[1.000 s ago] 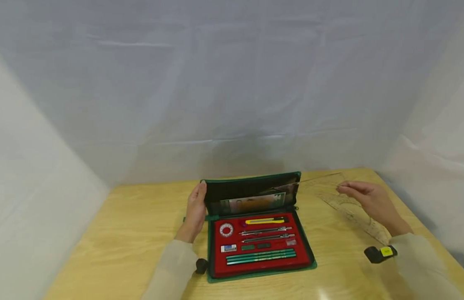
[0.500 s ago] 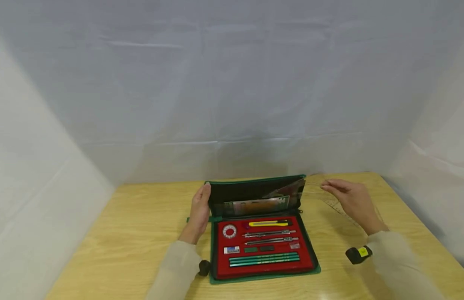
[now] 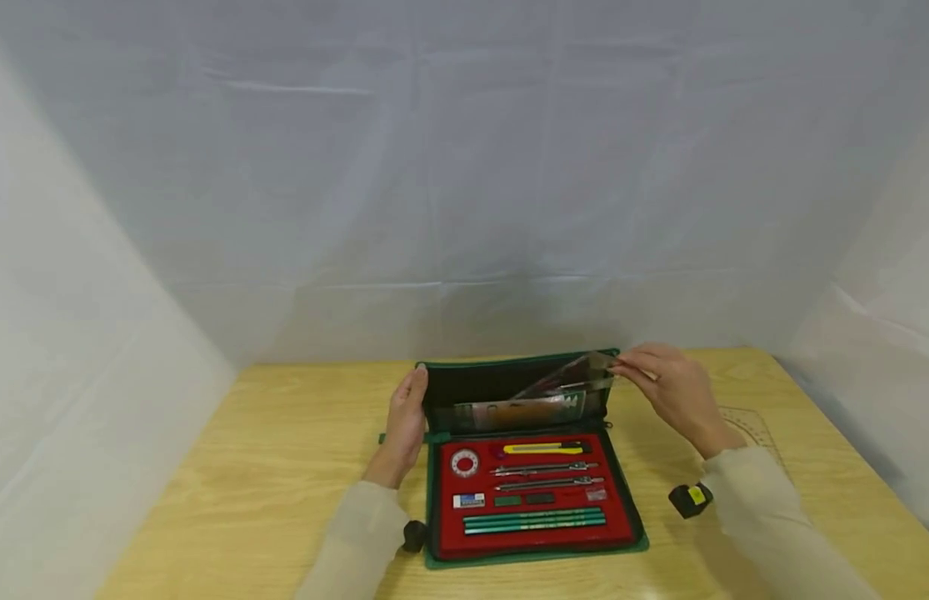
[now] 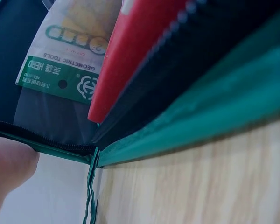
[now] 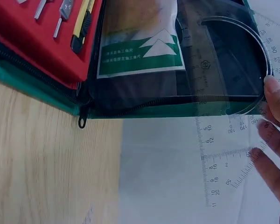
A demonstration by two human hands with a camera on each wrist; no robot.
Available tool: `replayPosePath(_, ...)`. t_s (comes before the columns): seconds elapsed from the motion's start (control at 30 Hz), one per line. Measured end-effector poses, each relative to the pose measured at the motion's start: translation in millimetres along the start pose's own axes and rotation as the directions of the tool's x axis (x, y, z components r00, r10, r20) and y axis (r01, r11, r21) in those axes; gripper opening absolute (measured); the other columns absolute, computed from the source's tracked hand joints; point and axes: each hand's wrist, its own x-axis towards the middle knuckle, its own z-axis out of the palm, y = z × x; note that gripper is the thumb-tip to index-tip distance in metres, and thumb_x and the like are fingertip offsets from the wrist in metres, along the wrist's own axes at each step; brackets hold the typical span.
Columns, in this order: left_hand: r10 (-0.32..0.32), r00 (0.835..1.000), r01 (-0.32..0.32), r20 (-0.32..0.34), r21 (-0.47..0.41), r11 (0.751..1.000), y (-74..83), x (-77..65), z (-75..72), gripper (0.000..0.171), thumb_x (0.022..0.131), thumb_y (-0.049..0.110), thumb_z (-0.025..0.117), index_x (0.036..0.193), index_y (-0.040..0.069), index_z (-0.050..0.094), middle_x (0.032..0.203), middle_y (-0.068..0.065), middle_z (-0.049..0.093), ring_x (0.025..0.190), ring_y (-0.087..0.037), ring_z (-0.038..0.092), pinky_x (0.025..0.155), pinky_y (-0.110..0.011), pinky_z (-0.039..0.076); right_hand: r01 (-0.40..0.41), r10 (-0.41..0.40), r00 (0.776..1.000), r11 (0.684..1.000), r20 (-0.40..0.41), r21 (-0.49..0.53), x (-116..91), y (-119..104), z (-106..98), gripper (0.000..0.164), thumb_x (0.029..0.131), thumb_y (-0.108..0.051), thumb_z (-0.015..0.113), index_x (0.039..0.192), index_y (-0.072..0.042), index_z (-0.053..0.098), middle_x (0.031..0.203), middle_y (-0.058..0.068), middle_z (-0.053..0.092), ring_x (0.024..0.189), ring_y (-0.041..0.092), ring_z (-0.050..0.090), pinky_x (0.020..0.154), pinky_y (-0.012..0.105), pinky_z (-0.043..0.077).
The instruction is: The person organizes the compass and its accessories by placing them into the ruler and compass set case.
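Observation:
A green zip case (image 3: 539,559) lies unfolded on the wooden table, its dark-lined lid (image 3: 464,385) tilted up. My left hand (image 3: 407,423) grips the lid's left edge, thumb on the inner side. At the lid's right end my right hand (image 3: 670,396) pinches a clear plastic set square (image 5: 210,135) printed with ruler and protractor scales. Part of it overlaps the lid's inside, beside a clear packet (image 4: 60,79) with green printing. Past the right wrist shows another clear marked piece (image 3: 749,427); whether it belongs to the same set square, I cannot tell.
The case's red tray (image 3: 539,543) holds a yellow cutter (image 3: 542,448), two compasses (image 3: 550,483), a white ring (image 3: 465,463), an eraser (image 3: 468,501) and green pencils (image 3: 535,521). White sheeting (image 3: 464,208) stands behind the wooden table (image 3: 284,450) and on both sides.
My right hand has moved left with the set square, up to the lid's right edge. More of the clear plastic now overlaps the lid's inside. My left hand keeps its grip.

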Motion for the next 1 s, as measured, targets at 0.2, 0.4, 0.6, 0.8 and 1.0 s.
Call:
replayPosePath(0.2, 0.012, 1.0, -0.012, -0.005, -0.009, 1.0, 2.0, -0.1, -0.3, 0.062, 0.095, 0.043, 0.037, 0.142, 0.005, 0.023, 0.152, -0.012, 0.011, 0.136, -0.023, 0.005, 0.111, -0.044, 0.006, 0.095, -0.095, 0.995, 0.995, -0.019, -0.01, 5.7, -7.8, 1.6, 0.019, 0.072, -0.019, 0.071, 0.09, -0.014, 0.071, 0.085, 0.002, 0.066, 0.075, 0.013, 0.058, 0.06, 0.033, 0.049)
replayPosePath(0.4, 0.01, 1.0, -0.01, -0.002, -0.019, 1.0, 2.9, -1.3, 1.6, 0.063, 0.095, 0.043, 0.039, 0.141, 0.002, 0.023, 0.152, -0.014, 0.011, 0.137, -0.025, 0.004, 0.111, -0.045, 0.006, 0.099, -0.099, 0.995, 0.995, -0.004, 0.014, 11.7, -18.8, 11.4, 0.018, 0.073, -0.023, 0.071, 0.089, -0.015, 0.071, 0.08, -0.001, 0.068, 0.069, 0.01, 0.058, 0.058, 0.03, 0.049)
replayPosePath(0.6, 0.005, 1.0, -0.005, -0.016, -0.011, 1.0, 2.0, -3.2, 2.1, 0.064, 0.094, 0.045, 0.039, 0.141, 0.003, 0.024, 0.151, -0.014, 0.012, 0.136, -0.025, 0.006, 0.111, -0.046, 0.008, 0.134, -0.134, 0.991, 0.99, 0.025, -0.034, 18.6, -36.4, 28.0, 0.019, 0.077, -0.028, 0.068, 0.09, -0.015, 0.071, 0.08, -0.001, 0.068, 0.062, 0.007, 0.057, 0.054, 0.027, 0.048)
replayPosePath(0.8, 0.006, 1.0, -0.006, -0.005, -0.022, 1.0, -0.1, -2.9, 5.4, 0.064, 0.094, 0.043, 0.039, 0.141, 0.003, 0.024, 0.151, -0.015, 0.01, 0.136, -0.026, 0.005, 0.111, -0.046, 0.007, 0.132, -0.132, 0.991, 0.991, 0.023, -0.012, 22.1, -51.3, 41.9, 0.018, 0.077, -0.027, 0.068, 0.09, -0.014, 0.071, 0.081, 0.0, 0.068, 0.065, 0.008, 0.059, 0.055, 0.026, 0.049)
replayPosePath(1.0, 0.005, 1.0, -0.005, 0.005, -0.022, 1.0, -0.8, -3.3, 9.8, 0.065, 0.094, 0.044, 0.039, 0.141, 0.003, 0.023, 0.152, -0.015, 0.01, 0.137, -0.025, 0.004, 0.111, -0.045, 0.007, 0.125, -0.126, 0.991, 0.992, 0.035, 0.026, 19.6, -59.3, 52.6, 0.017, 0.078, -0.026, 0.067, 0.089, -0.015, 0.071, 0.082, -0.002, 0.068, 0.071, 0.008, 0.059, 0.06, 0.026, 0.05)
